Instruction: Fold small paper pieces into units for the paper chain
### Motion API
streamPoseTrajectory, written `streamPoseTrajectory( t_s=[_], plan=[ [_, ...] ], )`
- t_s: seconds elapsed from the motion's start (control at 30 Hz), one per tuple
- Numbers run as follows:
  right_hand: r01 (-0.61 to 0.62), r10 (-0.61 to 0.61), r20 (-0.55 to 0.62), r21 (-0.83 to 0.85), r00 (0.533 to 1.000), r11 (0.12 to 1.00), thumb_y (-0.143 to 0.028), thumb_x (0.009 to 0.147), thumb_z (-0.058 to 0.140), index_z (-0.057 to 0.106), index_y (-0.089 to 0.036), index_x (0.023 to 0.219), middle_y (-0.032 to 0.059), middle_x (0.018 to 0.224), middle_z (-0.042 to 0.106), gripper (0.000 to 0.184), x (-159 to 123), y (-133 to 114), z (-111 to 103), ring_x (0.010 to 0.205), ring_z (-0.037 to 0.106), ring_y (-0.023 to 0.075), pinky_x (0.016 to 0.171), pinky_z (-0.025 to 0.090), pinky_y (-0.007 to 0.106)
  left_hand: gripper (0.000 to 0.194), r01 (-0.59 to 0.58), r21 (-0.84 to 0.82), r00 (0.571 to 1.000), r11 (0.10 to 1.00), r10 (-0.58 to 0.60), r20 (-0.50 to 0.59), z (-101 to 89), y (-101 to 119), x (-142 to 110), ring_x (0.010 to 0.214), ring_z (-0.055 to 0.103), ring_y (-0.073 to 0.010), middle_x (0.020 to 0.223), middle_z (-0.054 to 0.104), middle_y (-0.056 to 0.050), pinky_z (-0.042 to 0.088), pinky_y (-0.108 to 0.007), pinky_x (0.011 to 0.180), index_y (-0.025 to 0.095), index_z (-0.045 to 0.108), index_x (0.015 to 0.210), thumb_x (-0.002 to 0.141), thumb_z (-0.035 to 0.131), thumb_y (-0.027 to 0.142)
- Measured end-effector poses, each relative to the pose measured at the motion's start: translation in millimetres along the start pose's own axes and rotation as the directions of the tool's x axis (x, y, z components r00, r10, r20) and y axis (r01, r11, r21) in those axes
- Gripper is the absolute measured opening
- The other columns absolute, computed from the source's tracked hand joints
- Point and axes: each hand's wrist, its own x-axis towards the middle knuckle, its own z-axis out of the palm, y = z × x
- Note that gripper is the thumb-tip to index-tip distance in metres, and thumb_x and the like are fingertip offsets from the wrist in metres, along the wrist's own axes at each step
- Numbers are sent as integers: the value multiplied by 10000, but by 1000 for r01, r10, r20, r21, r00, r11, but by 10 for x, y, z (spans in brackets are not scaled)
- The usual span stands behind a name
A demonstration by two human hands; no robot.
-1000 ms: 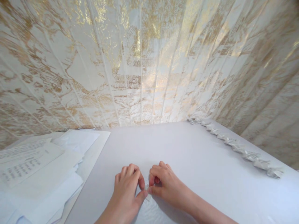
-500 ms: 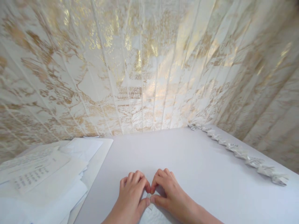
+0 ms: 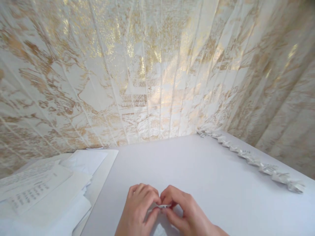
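On the left side of the smooth white tabletop (image 3: 192,170) there's a messy, overlapping pile of white paper sheets (image 3: 49,190), a couple of them with dark printing that's too blurry to read. Over on the right, a long row of small, crumply-looking greyish-white folded paper pieces (image 3: 248,158) runs at a slant near the table's edge, from the far corner down towards the near side. They sit so close together that I can't really say where one ends and the next starts. Behind it all hangs a pleated white curtain with a shiny gold-brown pattern (image 3: 147,72), right up against the back of the table. Neither the pile nor the row gets in the way of the hands, both being well apart from them.

As for the grip, the left hand (image 3: 140,209) and right hand (image 3: 184,209) are at the near middle, fingers curled and tips nearly meeting. Both are pinching a tiny flat white piece of paper (image 3: 163,206) between thumb and fingertips, so just a narrow gap there. The fingers cover a lot of it, so can't tell its full shape. Something pale and wrinkly (image 3: 162,227) shows just below, between the wrists, partly cut off.
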Motion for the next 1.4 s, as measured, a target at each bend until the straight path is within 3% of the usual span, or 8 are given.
streamPoseTrajectory(
  t_s=[0.07,0.17,0.3,0.5,0.8,0.97,1.2,1.4],
  plan=[
    [148,-142,40,-257,989,955,-89,894,421,492,-213,829,23,827,604,157,3,-3,-15,673,564,134,600,437,214,167,-20,86,1000,996,22,-17,30,21,-15,857,569,-188,892,629,26,397,-332,801,236,550,863,838,577,74],
    [262,-254,96,-579,962,772,-61,922,420,493,-207,802,16,756,582,203,8,16,25,594,508,147,538,384,245,177,26,126,999,992,-30,27,106,24,-63,876,566,-209,937,634,2,417,-342,781,225,552,914,832,581,71],
    [315,-304,145,-695,942,646,-92,912,536,531,-184,771,17,741,588,168,-43,60,137,597,482,161,530,349,276,116,64,130,988,989,-81,129,181,-27,-119,858,577,-199,907,635,-1,431,-337,767,211,545,850,875,581,103],
    [289,-283,111,-623,953,727,-128,970,491,578,-169,807,28,751,597,190,-182,60,103,654,475,172,602,368,280,165,-52,169,993,984,34,110,153,-46,-147,857,567,-175,882,638,21,413,-319,754,206,508,800,889,624,129],
    [23,-9,45,-306,999,952,-63,826,701,641,-195,777,-11,737,635,154,-118,-7,-32,797,528,175,726,399,274,182,-141,196,989,970,131,64,120,-40,-203,904,569,-169,918,663,29,426,-308,786,221,515,842,843,601,60],
    [-71,75,6,-275,997,959,-3,775,717,636,-186,729,-16,731,631,205,-69,-35,-14,789,516,169,731,382,280,156,-81,196,996,977,74,44,113,-41,-210,953,556,-183,965,656,19,438,-312,801,231,540,815,856,603,95],
    [-8,28,54,-343,998,939,-51,804,708,629,-191,826,-1,775,628,162,-139,-17,-20,775,498,175,714,364,290,123,-77,278,997,957,69,40,149,13,-231,828,541,-196,857,607,4,397,-325,687,233,569,835,867,585,116],
    [-109,137,54,-353,989,929,-69,823,711,637,-196,756,-17,740,625,162,-101,-79,-16,770,505,168,732,369,288,125,73,234,995,969,-88,52,178,80,-196,820,550,-198,837,611,2,403,-335,690,225,583,797,869,562,125]
  ],
)
